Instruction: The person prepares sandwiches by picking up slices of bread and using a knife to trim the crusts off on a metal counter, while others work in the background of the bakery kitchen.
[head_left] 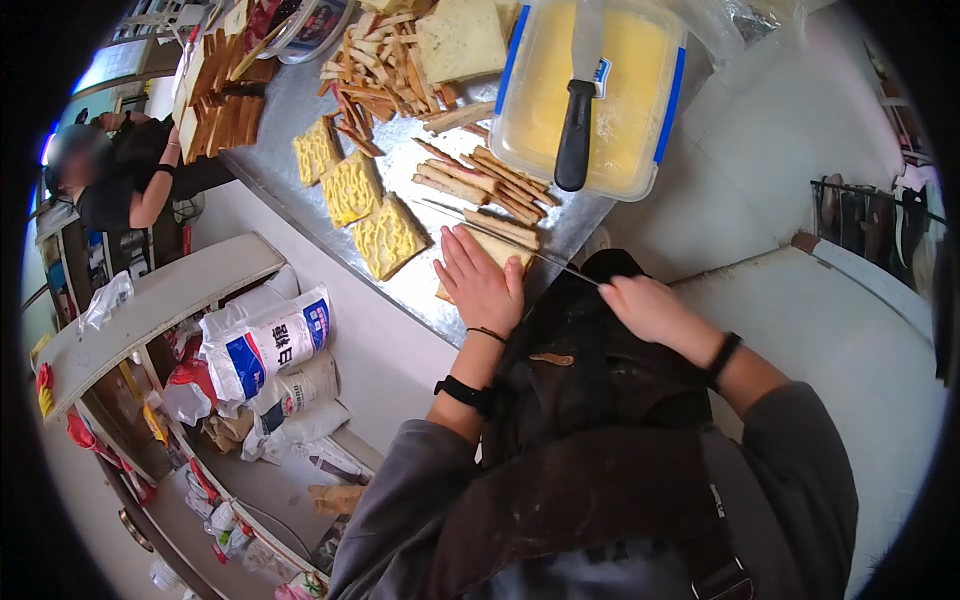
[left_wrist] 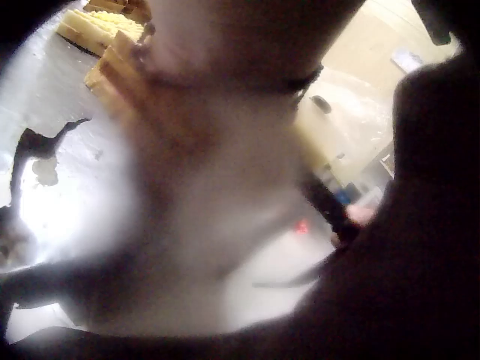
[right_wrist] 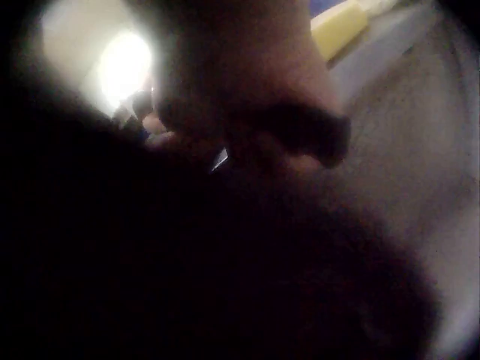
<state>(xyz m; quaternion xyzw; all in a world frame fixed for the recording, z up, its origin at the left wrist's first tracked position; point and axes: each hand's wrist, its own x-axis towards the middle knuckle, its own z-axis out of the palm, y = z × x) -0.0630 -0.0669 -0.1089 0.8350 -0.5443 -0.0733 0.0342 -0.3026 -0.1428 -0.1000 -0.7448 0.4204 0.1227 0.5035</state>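
Observation:
In the head view, the left hand (head_left: 482, 287) lies with extended fingers on a bread piece (head_left: 500, 256) near the metal table's front edge. The right hand (head_left: 650, 312) grips the handle end of a long knife (head_left: 560, 264), its blade slanting across the bread beside a cut strip (head_left: 503, 229). Left of that hand, three bread slices with yellow piped topping (head_left: 387, 238) stand in a row. Beyond the blade lie several crust strips (head_left: 450, 183). Both wrist views are dark and blurred; bread with yellow topping (left_wrist: 101, 30) shows in the left wrist view.
A tub of yellow spread (head_left: 630, 130) with a black-handled spatula (head_left: 574, 135) across it stands at the back right. Crust offcuts (head_left: 375, 60) and bread stacks (head_left: 225, 115) lie farther back. Shelving with bags (head_left: 275, 345) is below left. Another person (head_left: 120, 180) is at the far left.

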